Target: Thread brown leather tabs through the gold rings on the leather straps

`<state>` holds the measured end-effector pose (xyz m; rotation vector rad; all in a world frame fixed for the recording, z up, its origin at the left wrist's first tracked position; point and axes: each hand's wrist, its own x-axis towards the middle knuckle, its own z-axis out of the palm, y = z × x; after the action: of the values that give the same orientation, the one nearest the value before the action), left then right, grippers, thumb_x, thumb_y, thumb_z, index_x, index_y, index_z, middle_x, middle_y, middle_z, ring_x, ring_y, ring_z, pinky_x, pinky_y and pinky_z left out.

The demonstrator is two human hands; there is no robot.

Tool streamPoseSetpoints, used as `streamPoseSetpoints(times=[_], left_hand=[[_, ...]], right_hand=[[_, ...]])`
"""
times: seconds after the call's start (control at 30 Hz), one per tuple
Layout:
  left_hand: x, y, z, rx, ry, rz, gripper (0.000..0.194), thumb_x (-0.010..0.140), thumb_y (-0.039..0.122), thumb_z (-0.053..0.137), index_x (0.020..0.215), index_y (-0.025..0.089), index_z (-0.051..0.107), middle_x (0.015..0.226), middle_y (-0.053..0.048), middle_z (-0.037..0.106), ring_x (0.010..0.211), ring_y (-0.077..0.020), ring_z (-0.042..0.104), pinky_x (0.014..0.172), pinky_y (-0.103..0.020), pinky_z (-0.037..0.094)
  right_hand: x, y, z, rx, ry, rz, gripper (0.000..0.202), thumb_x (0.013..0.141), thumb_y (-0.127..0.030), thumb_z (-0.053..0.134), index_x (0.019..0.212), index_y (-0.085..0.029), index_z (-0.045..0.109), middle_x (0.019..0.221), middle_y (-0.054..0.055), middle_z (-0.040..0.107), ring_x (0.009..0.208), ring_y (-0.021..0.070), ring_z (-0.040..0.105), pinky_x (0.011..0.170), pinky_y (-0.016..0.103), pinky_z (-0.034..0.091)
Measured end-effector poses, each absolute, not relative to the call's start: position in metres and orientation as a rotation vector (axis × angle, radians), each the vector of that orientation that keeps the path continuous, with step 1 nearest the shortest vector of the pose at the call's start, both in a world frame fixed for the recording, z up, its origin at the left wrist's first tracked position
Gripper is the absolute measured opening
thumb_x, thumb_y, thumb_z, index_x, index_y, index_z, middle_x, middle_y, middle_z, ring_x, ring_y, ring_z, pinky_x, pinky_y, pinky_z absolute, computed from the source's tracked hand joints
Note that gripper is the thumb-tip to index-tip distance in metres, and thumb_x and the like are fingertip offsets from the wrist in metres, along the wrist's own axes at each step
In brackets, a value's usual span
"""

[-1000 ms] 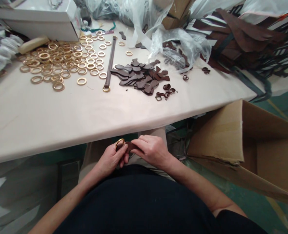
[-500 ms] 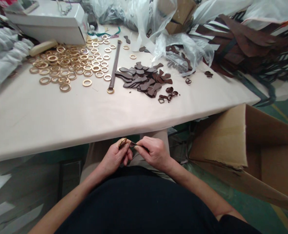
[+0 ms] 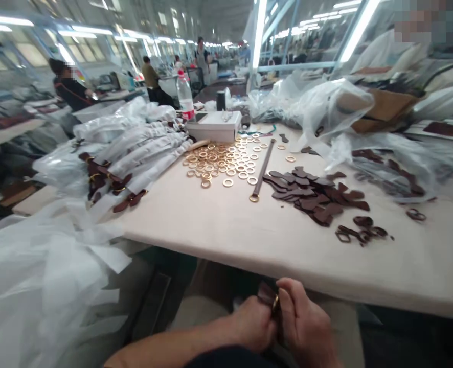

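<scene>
Below the table edge, over my lap, my two hands are close together. My left hand [image 3: 254, 323] is closed around a dark brown leather tab [image 3: 266, 293], whose wide end sticks up past the fingers. A gold ring [image 3: 276, 303] sits at the tab, seen nearly edge-on. My right hand [image 3: 307, 324] is closed, with its fingertips pinching at the ring; the lower fingers of both hands are partly hidden. On the table lie a pile of similar leather tabs [image 3: 314, 197], many loose gold rings [image 3: 214, 159] and a brown strap [image 3: 264, 171] with a ring at its near end.
Small brown loops [image 3: 364, 230] lie right of the tabs. White-wrapped straps [image 3: 145, 148] are heaped at the left. A white box [image 3: 214, 128] and a plastic bottle [image 3: 185, 94] stand behind the rings. Clear plastic bags [image 3: 326, 107] cover the back right. Other people [image 3: 150, 76] are far off.
My view has tilted up and swung left, bringing the workshop into sight. My hands have come closer together; the tab now points up out of my left hand, and my right fingers are at the ring.
</scene>
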<state>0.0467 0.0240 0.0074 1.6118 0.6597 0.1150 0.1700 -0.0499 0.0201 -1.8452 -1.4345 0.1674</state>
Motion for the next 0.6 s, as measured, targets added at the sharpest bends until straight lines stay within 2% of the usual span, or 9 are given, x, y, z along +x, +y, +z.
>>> streamPoseSetpoints(times=[0.07,0.17,0.27,0.37,0.43,0.47,0.53,0.6], left_hand=[[0.046,0.029,0.015,1.614,0.653,0.119,0.007,0.080,0.028,0.060,0.079,0.021,0.059,0.079,-0.006,0.060,0.068,-0.0191,0.052,0.065,-0.033,0.046],[0.039,0.042,0.040,1.397,0.578,0.121,0.024,0.089,0.036,0.051,0.075,0.018,0.059,0.067,-0.004,0.059,0.055,-0.0140,0.052,0.053,-0.025,0.042],[0.025,0.059,0.083,1.128,0.467,0.241,0.036,0.094,0.045,0.049,0.081,0.015,0.062,0.063,-0.004,0.061,0.045,-0.0095,0.051,0.044,-0.019,0.037],[0.011,0.082,0.133,0.920,0.317,0.518,0.039,0.092,0.054,0.057,0.083,0.016,0.061,0.057,-0.002,0.063,0.035,-0.0077,0.045,0.035,-0.017,0.032],[0.000,0.100,0.165,0.818,0.185,0.757,0.033,0.091,0.051,0.064,0.086,0.018,0.062,0.055,0.001,0.062,0.031,-0.0057,0.039,0.034,-0.015,0.030],[-0.006,0.110,0.179,0.787,0.144,0.864,0.029,0.092,0.048,0.065,0.086,0.019,0.063,0.053,0.003,0.061,0.031,-0.0043,0.037,0.035,-0.014,0.030],[-0.021,0.129,0.199,0.735,0.130,1.008,0.021,0.090,0.037,0.071,0.085,0.018,0.065,0.055,0.006,0.058,0.034,-0.0018,0.038,0.040,-0.012,0.033],[-0.037,0.143,0.205,0.756,0.179,1.141,0.021,0.086,0.037,0.077,0.089,0.018,0.068,0.064,0.005,0.063,0.046,-0.0031,0.052,0.048,-0.012,0.042]], right_hand=[[0.173,-0.047,0.014,-1.820,-1.362,0.215,0.034,0.101,-0.049,0.041,0.113,-0.026,0.063,0.074,0.002,0.070,0.057,0.0226,0.066,0.052,0.032,0.048],[0.188,-0.042,0.008,-1.653,-1.217,0.371,0.044,0.100,-0.056,0.040,0.128,-0.029,0.061,0.090,0.006,0.074,0.068,0.0238,0.071,0.059,0.032,0.056],[0.198,-0.034,0.003,-1.454,-1.211,0.586,0.059,0.095,-0.068,0.041,0.136,-0.031,0.059,0.117,0.011,0.074,0.095,0.0298,0.074,0.074,0.037,0.063],[0.188,-0.022,0.000,-1.309,-1.376,0.894,0.073,0.086,-0.073,0.055,0.144,-0.029,0.055,0.135,0.014,0.066,0.122,0.0358,0.064,0.097,0.045,0.056],[0.172,-0.015,0.002,-1.248,-1.460,1.151,0.077,0.079,-0.066,0.068,0.143,-0.024,0.055,0.130,0.013,0.067,0.122,0.0356,0.062,0.103,0.044,0.051],[0.164,-0.012,0.004,-1.228,-1.486,1.281,0.073,0.077,-0.061,0.071,0.137,-0.022,0.059,0.121,0.012,0.069,0.115,0.0338,0.064,0.100,0.041,0.052],[0.152,-0.007,0.006,-1.198,-1.518,1.466,0.052,0.077,-0.055,0.071,0.113,-0.018,0.067,0.097,0.006,0.069,0.092,0.0253,0.065,0.085,0.031,0.053],[0.148,-0.003,0.006,-1.191,-1.525,1.525,0.039,0.083,-0.055,0.063,0.095,-0.017,0.064,0.079,0.001,0.060,0.072,0.0165,0.055,0.068,0.024,0.048]])
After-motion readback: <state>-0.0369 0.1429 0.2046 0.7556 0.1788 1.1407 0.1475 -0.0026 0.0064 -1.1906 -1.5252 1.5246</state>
